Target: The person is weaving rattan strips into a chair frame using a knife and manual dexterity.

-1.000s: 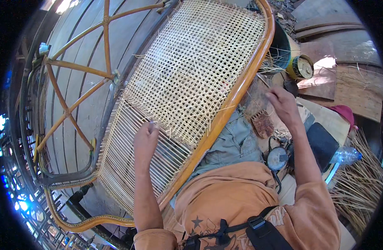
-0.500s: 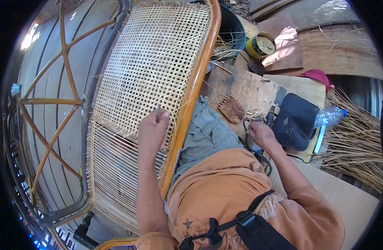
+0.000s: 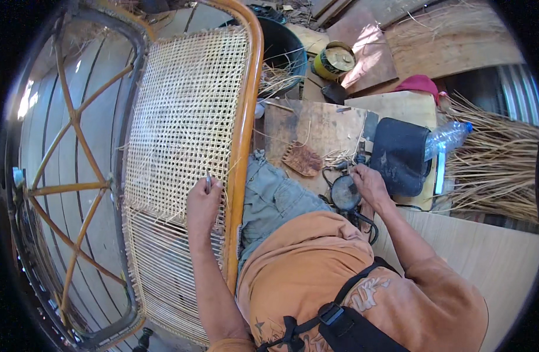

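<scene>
A woven cane panel (image 3: 181,111) in an orange rattan frame (image 3: 244,117) lies across my lap. My left hand (image 3: 202,202) rests on the weave where the tight mesh meets plain parallel strands and grips a thin metal tool (image 3: 208,179) that points up. My right hand (image 3: 368,183) reaches to the wooden board (image 3: 316,126) at my right and touches a round dark object (image 3: 343,192) with black looped handles. A small brown woven piece (image 3: 303,158) lies on that board.
A black pouch (image 3: 399,154) and a clear plastic bottle (image 3: 448,138) lie to the right, beside a bundle of loose cane strands (image 3: 498,164). A black tub (image 3: 281,50) and a yellow tin (image 3: 334,58) stand farther off. A metal and rattan chair frame (image 3: 70,176) is at left.
My right hand came down from the far side of the board to the round dark object near my lap. The view swung right. My left hand stayed on the weave.
</scene>
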Demonstrator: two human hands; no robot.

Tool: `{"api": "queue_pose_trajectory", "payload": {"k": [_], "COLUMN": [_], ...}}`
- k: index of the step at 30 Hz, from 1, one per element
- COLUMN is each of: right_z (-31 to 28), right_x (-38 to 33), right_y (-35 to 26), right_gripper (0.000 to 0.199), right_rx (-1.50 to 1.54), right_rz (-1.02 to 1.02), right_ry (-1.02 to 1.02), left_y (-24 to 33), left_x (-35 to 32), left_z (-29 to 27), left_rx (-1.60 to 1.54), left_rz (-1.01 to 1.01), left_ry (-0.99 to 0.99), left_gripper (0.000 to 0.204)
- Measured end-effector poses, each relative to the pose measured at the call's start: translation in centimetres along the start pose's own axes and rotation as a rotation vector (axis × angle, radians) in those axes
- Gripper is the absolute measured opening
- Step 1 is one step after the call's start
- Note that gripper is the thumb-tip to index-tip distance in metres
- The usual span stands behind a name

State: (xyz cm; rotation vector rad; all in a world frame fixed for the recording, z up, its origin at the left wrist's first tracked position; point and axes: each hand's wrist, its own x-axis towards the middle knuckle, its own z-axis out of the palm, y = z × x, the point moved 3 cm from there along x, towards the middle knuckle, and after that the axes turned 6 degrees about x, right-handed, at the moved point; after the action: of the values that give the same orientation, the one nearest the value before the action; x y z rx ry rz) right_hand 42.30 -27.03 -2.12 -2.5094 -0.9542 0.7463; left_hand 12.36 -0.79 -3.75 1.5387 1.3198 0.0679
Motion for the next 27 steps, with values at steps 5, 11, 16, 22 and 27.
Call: {"api": "queue_pose_trajectory", "payload": {"k": [5,11,16,22,27], "right_z": [2.5,4.4,4.6,2.4,-2.2], "right_x": [-2.0,-7.2,-7.3,-6.4,-5.4], "right_y": [1.6,3.9,5.1,3.7,-1.4], "right_gripper": [0.019,0.025,0.025,0.034,0.038], "right_rx": [-0.222,-0.173,-0.128,-0.122,-0.166], "right_rz": [0.054,0.14,0.149,0.011,0.094], "right_ry": [-0.367,-0.327,-0.412,-0.611,-0.766], "left_y": [0.6,-1.8,1.8,1.0,0.7], "left_x": [0.3,0.6,-1.1,-0.5,0.9], "left_z": [0.4,0.0,1.1,-0.1,-1.1], "left_rx": [-0.02,0.238,0.414,0.289,0.033], "left_rz": [-0.007,0.123,0.018,0.134,0.052], "left_ry": [-0.003,0.113,0.239,0.175,-0.003], "left_gripper": [0.016,0.028,0.032,0.03,0.027]}}
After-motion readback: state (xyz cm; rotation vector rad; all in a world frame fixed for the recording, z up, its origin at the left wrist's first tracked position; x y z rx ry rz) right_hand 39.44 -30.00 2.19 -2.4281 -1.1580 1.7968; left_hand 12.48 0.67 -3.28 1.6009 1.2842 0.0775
